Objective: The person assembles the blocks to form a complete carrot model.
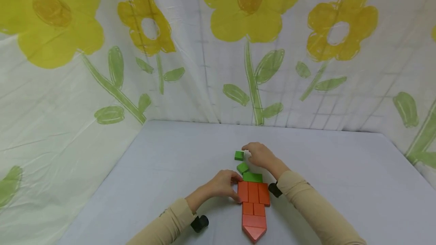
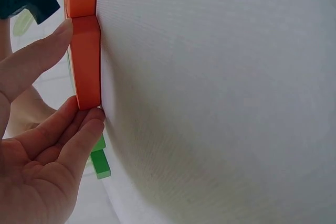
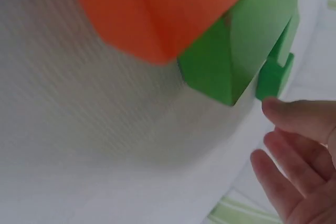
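Note:
Flat orange and green blocks lie together on the table. In the head view my left hand grips the leftmost upright orange block of a row of three. The left wrist view shows its thumb at one end of that orange block and fingertips at the other. My right hand is beside a small green block at the far end. In the right wrist view its fingers are apart and hold nothing. A tilted green block touches a wider green block above the orange row.
Below the row, two small orange blocks, a wide orange block and an orange triangle point toward me. Dark wrist cameras hang at both wrists. A flowered curtain stands behind the white table.

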{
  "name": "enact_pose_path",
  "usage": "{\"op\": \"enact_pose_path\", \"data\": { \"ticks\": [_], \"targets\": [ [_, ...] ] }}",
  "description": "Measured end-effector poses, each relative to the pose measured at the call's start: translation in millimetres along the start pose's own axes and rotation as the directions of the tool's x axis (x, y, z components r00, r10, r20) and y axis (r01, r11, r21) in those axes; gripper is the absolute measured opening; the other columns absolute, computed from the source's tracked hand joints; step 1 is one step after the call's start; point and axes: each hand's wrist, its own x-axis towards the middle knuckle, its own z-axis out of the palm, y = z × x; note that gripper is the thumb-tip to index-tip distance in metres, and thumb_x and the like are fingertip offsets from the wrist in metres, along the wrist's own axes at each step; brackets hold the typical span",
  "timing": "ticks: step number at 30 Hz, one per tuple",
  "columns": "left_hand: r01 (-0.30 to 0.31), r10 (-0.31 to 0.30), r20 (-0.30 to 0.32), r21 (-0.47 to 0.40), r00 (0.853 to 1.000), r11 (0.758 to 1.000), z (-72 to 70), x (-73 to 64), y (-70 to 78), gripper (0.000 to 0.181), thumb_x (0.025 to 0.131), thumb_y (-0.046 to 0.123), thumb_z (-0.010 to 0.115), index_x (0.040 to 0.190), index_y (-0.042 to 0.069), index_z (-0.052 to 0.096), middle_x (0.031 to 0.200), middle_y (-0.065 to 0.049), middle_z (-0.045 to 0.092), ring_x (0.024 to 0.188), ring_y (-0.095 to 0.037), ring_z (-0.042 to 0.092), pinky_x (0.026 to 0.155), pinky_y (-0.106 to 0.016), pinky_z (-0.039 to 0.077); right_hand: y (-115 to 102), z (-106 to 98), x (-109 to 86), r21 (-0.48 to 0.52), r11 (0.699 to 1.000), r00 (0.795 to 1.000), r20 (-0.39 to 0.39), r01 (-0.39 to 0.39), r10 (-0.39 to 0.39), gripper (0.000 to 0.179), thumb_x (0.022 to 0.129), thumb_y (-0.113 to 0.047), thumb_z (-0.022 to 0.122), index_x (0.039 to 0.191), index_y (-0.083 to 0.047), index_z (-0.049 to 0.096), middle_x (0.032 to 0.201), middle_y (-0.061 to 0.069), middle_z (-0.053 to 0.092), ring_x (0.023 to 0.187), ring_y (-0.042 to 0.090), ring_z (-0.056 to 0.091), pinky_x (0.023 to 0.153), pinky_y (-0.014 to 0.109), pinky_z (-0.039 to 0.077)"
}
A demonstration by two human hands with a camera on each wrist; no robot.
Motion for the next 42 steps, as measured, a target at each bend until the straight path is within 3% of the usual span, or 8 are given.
{"op": "enact_pose_path", "data": {
  "ticks": [4,9,16,24,30,42],
  "targets": [
    [-0.003,0.003,-0.003,-0.007,1.0,1.0,1.5,0.6,0.8,0.048,0.067,0.01,0.089,0.11,0.0,0.068,0.104,-0.005,0.067,0.092,-0.013,0.059,0.082,-0.024,0.049,2.1,1.1,4.7,0.04,0.999,0.996,0.09,-0.026,0.023,0.049,0.078,0.022,0.05,0.122,0.006,0.062,0.123,0.02,0.062,0.119,0.037,0.054,0.1,0.047,0.042],
    [-0.006,0.006,-0.011,-0.026,1.0,1.0,3.7,0.6,1.6,0.049,0.066,0.009,0.089,0.11,0.0,0.068,0.103,-0.005,0.068,0.092,-0.013,0.06,0.083,-0.024,0.049,4.1,4.2,9.4,0.058,0.998,0.985,0.169,-0.034,0.023,0.062,0.078,0.027,0.042,0.131,0.001,0.058,0.134,0.018,0.056,0.127,0.036,0.048,0.105,0.048,0.037],
    [-0.014,0.013,-0.016,-0.031,1.0,0.999,2.8,0.2,2.2,0.05,0.065,0.008,0.09,0.109,-0.001,0.068,0.103,-0.007,0.069,0.093,-0.014,0.061,0.084,-0.024,0.049,3.4,6.4,13.3,0.004,1.0,0.993,0.118,0.015,-0.015,0.05,0.08,0.023,0.046,0.123,0.003,0.063,0.123,0.018,0.063,0.118,0.035,0.056,0.1,0.047,0.043],
    [-0.027,0.026,-0.014,-0.032,1.0,0.999,1.9,0.7,2.6,0.049,0.066,0.008,0.089,0.108,-0.002,0.068,0.103,-0.007,0.069,0.094,-0.014,0.062,0.084,-0.023,0.049,6.3,3.6,12.7,-0.079,0.996,0.996,0.086,0.027,-0.02,0.024,0.078,0.011,0.069,0.1,0.002,0.066,0.099,0.015,0.067,0.096,0.032,0.062,0.084,0.042,0.051],
    [-0.024,0.024,-0.017,-0.028,1.0,0.999,2.5,0.4,1.1,0.049,0.066,0.008,0.089,0.109,-0.002,0.068,0.104,-0.008,0.069,0.095,-0.016,0.063,0.085,-0.024,0.049,7.5,-0.2,13.0,-0.028,1.0,0.992,0.125,0.004,-0.001,0.033,0.078,0.014,0.066,0.11,0.003,0.069,0.108,0.016,0.068,0.106,0.034,0.062,0.09,0.044,0.05],
    [-0.003,0.003,-0.028,-0.014,1.0,1.0,0.7,-1.9,1.1,0.05,0.065,0.009,0.09,0.109,-0.001,0.068,0.104,-0.007,0.069,0.094,-0.015,0.061,0.084,-0.025,0.049,24.3,-14.2,-7.5,0.053,0.998,0.996,0.079,0.039,-0.043,0.025,0.079,0.006,0.07,0.103,0.002,0.07,0.099,0.013,0.069,0.093,0.031,0.063,0.082,0.043,0.052]
  ]
}}
